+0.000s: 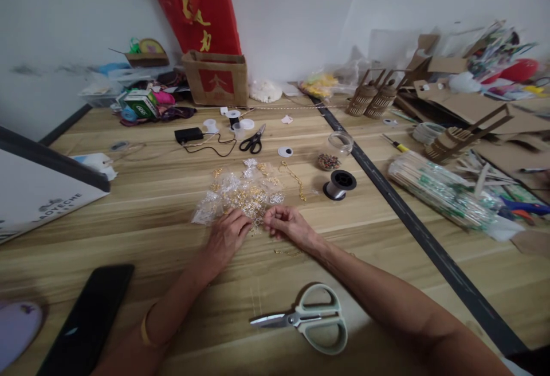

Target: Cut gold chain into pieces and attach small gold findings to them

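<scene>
Small gold and silver jewelry findings, some in clear plastic bags, lie in a pile on the wooden table. At the pile's near edge, my left hand has its fingers bent and pressed together among the pieces. My right hand faces it from the right, thumb and forefinger pinched. Whatever is in either set of fingertips is too small to make out. A gold chain lies beyond my right hand, and a shorter gold chain is just below it. Closer to me are scissors with pale handles.
Right of the pile stand a wire spool and a jar of beads. Black scissors lie behind it. A phone rests at the near left. Bundled sticks and cardboard cover the right side.
</scene>
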Tool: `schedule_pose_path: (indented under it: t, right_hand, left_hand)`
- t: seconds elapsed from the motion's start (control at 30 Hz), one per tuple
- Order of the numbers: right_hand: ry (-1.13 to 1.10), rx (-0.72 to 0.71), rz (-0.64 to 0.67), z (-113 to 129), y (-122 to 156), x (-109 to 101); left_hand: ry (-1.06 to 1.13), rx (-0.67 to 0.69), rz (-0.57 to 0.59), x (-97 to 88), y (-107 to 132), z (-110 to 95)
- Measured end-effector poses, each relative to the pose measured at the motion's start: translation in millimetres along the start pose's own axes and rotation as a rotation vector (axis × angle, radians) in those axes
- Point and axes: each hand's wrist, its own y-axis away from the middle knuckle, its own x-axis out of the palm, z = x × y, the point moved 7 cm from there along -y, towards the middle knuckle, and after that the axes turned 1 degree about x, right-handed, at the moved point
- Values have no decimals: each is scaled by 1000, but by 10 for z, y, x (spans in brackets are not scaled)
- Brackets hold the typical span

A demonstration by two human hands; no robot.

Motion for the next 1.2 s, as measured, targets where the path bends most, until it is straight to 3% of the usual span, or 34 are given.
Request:
schedule_pose_path:
  t: [0.13, 0.23, 0.47, 0.73, 0.87, 0.97, 1.07, 1.2]
  right_hand:
    - [-9, -21, 8, 6, -3, -7]
    - [-31, -36, -11, 18, -6, -22]
    - [-75, -28, 3, 23, 1, -6]
    - [-62, -72, 28, 37, 7, 25]
    - [-23, -67, 1, 31, 1, 3]
    - [-11, -50, -12, 29, 1, -4]
    - [-9, -40, -8, 29, 1, 1]
    - [5, -54, -8, 34, 0, -1]
  left_hand:
    - [39, -25, -42, -53, 0, -36]
    - [184, -16, -67, -94, -5, -125]
    - [350, -16, 50, 24, 6, -374]
    - [359, -50, 78, 148, -6, -392]
    - [385, -37, 85, 67, -25, -416]
    - [315, -8, -18, -80, -24, -458]
    - [238, 86, -173, -223, 20, -574]
    - [167, 413, -120, -175, 120, -895]
